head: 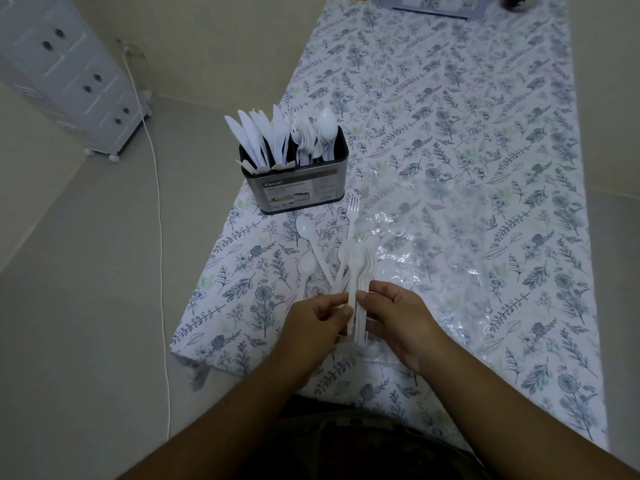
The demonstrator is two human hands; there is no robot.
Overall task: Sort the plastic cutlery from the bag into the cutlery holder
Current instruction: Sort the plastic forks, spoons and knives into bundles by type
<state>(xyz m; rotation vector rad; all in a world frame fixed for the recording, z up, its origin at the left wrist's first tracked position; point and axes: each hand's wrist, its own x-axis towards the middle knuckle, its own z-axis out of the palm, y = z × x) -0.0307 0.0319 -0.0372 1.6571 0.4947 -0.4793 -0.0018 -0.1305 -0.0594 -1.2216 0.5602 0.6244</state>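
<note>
Both hands, left (320, 315) and right (401, 315), pinch a bundle of white forks (356, 271) low over the desk (485, 133), beside loose spoons (306, 249) and the clear, crinkled bag (433, 244). Squaring the thin, slippery handles before lifting would likely ease the drop into the middle slot of the metal holder (298, 188), already bristling with knives, forks, spoons.

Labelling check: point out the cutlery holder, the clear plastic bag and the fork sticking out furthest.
cutlery holder (298, 194): head view, on its front wall by the label.
clear plastic bag (429, 244): head view, on the flat crinkled film right of the hands.
fork (353, 206): head view, on the tines near the holder's base.
</note>
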